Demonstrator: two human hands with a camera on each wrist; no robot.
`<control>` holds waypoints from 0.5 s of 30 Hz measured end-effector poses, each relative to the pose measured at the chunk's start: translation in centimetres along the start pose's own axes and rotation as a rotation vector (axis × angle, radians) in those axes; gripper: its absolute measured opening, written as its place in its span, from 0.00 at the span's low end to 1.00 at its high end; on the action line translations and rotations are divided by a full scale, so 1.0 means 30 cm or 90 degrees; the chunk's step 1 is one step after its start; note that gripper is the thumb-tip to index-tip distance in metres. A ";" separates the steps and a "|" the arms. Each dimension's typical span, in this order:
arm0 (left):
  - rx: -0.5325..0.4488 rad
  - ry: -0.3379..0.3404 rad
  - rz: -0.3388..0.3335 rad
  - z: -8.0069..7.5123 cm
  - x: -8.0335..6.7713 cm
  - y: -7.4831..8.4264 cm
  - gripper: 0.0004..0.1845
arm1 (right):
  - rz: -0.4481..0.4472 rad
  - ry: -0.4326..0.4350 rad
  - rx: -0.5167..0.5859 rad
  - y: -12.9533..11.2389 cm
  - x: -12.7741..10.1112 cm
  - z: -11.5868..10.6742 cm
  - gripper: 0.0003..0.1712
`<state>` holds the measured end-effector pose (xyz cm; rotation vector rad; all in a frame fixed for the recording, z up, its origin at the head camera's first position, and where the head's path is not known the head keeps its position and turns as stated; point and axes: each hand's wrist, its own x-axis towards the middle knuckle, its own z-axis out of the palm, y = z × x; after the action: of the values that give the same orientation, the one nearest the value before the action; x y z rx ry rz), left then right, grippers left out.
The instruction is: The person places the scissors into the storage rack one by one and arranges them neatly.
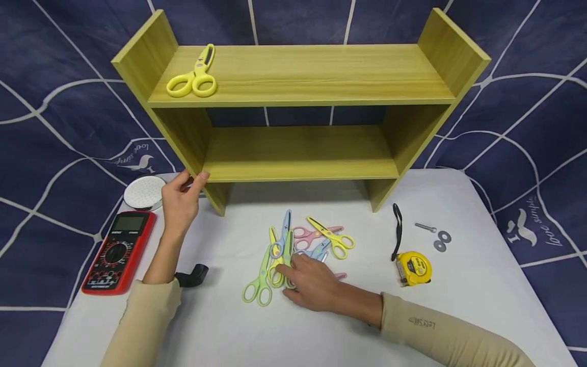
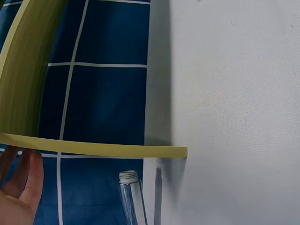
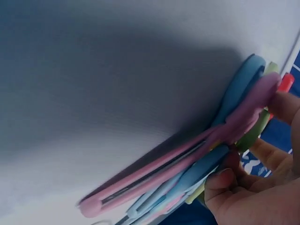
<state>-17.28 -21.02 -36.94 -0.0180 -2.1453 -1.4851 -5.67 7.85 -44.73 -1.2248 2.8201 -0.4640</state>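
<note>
My left hand point(image 1: 181, 206) grips the left side panel of a two-tier wooden shelf point(image 1: 298, 76), thumb at its front edge and fingers on the outer face. Yellow scissors point(image 1: 200, 76) lie on the upper board's left end. On the white table, a pile of children's scissors in green, yellow, blue and pink spreads before the shelf. My right hand point(image 1: 314, 283) is at the pile's near side, its fingers curled round the handle of green scissors point(image 1: 288, 250). Pink scissors point(image 3: 154, 176) and a blue handle point(image 3: 204, 164) lie against the fingers in the right wrist view.
At left are a red multimeter point(image 1: 120, 252), a shower head point(image 1: 144, 192) and a black pipe fitting point(image 1: 192, 276). To the right lie a yellow tape measure point(image 1: 414, 268) with a black strap, a bolt point(image 1: 425, 227) and two washers point(image 1: 444, 236). Blue patterned cloth hangs behind.
</note>
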 end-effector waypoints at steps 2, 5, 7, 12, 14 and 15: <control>-0.004 -0.001 0.004 -0.001 0.007 -0.036 0.16 | 0.000 -0.004 0.003 0.000 0.001 -0.001 0.28; -0.009 -0.001 0.015 -0.001 0.010 -0.054 0.15 | 0.001 -0.001 0.008 -0.001 0.002 -0.004 0.32; -0.013 -0.001 0.023 -0.001 0.011 -0.056 0.15 | 0.002 -0.005 0.005 -0.001 0.004 -0.004 0.32; -0.011 -0.002 0.029 0.001 0.014 -0.055 0.15 | 0.005 -0.031 0.010 0.001 0.013 -0.009 0.26; -0.023 -0.003 0.030 0.001 0.015 -0.055 0.15 | 0.007 -0.039 0.026 0.004 0.016 -0.015 0.25; -0.029 -0.004 0.030 0.002 0.015 -0.054 0.15 | 0.004 -0.038 0.033 0.005 0.018 -0.020 0.25</control>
<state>-18.20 -21.74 -38.17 -0.0890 -2.1006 -1.5087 -6.23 7.72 -44.14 -1.1989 2.7429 -0.4885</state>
